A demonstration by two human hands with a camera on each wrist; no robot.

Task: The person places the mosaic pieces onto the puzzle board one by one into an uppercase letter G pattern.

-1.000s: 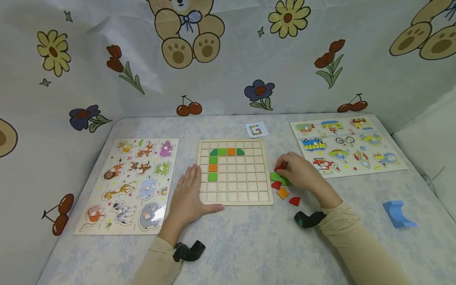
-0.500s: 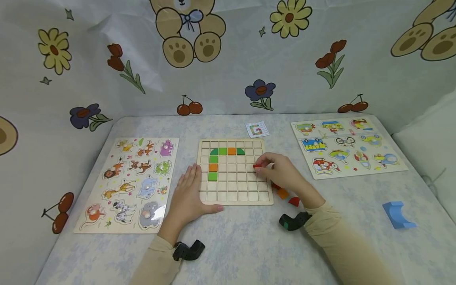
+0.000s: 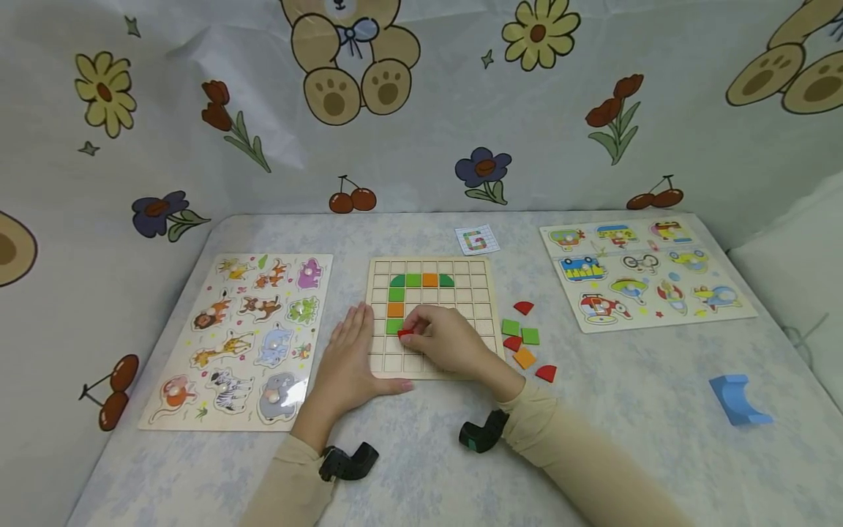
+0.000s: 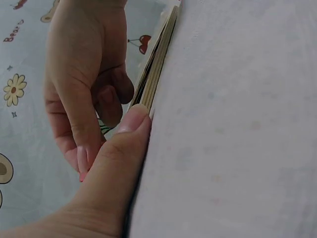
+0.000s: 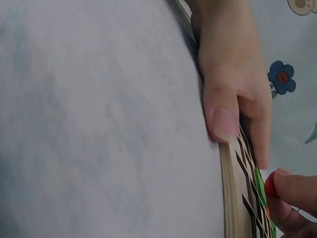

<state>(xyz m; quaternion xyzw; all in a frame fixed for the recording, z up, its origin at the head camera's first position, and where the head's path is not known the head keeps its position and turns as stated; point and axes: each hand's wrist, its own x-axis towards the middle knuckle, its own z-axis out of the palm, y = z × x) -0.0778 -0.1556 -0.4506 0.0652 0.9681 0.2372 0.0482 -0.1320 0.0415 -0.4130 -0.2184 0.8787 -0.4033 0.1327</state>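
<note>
My right hand (image 3: 454,344) pinches a small red tile (image 3: 404,334) between thumb and fingertips, over the lower left of a wooden grid board (image 3: 478,294). The right wrist view also catches the red tile (image 5: 270,184) at its right edge. Green and orange tiles (image 3: 395,309) run along the board's upper row and down a left column; the lowest green tile (image 3: 394,326) sits right beside the pinched one. My left hand (image 3: 345,362) rests with fingers extended along the board's left edge, and its thumb (image 4: 116,153) touches the near edge.
Right of the board lie loose green tiles (image 3: 510,327), red quarter-round tiles (image 3: 546,373) and an orange tile (image 3: 525,357). A pattern card (image 3: 477,239) lies behind it. An animal puzzle (image 3: 263,322) is left, a vehicle puzzle (image 3: 648,282) and a blue curved block (image 3: 734,399) right.
My right hand has taken a red tile from the loose pieces and carried it left across the board to the lower left column. My left hand has stayed in place.
</note>
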